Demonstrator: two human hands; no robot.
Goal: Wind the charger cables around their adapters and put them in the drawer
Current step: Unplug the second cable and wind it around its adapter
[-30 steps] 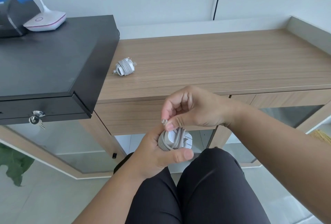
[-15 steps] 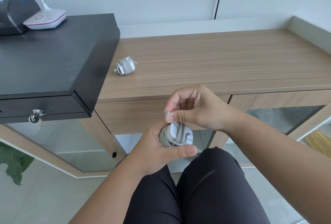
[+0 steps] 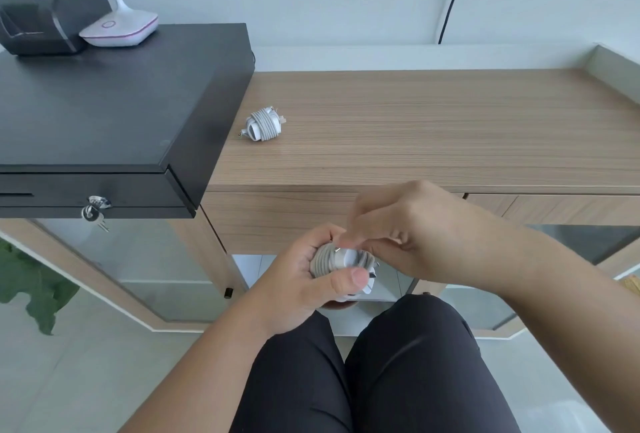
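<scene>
Shop counter or small office: black cash drawer with keys in its lock, receipt printer on top, beside a wood-grain desk with glass-fronted cabinets, tiled floor.

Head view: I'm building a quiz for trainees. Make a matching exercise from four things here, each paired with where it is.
Things:
1. wound charger
2. second charger
3. keys
4. lamp base

Places:
A. on the black box, beside the printer
B. held in the left hand
C. lying on the wooden counter
D. hanging from the black box's front lock

Pairs: 1-C, 2-B, 3-D, 4-A
</scene>
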